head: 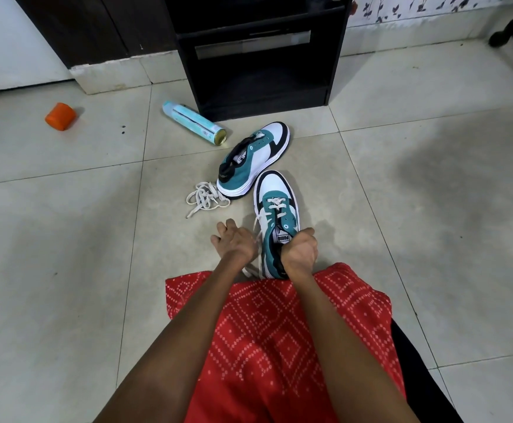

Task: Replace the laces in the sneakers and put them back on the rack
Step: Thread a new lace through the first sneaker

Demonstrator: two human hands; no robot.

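Two teal, white and black low-top sneakers, head view only. Near sneaker (276, 221) sits at 12 o'clock from the lap, toe pointing away, with an off-white flat lace (277, 204) through the lower eyelets only. Right hand (299, 253) is fisted on its tongue and collar. Left hand (233, 244), at 9 o'clock of the shoe, has its fingers curled round a lace strand drawn sideways. Risk: a one-sided pull drags the other end back out, or leaves uneven tails and a twisted flat lace. Far sneaker (253, 160) at 11 o'clock is unlaced and tipped over, with a loose off-white lace bundle (206, 196) just beside its heel; the bundle looks tangled and could knot. Can't tell old lace from new, so a mix-up is possible. Black wooden shoe rack (258, 56) stands beyond at 12 o'clock. Pale teal aerosol can (192, 122) lying near its foot could roll into the way.
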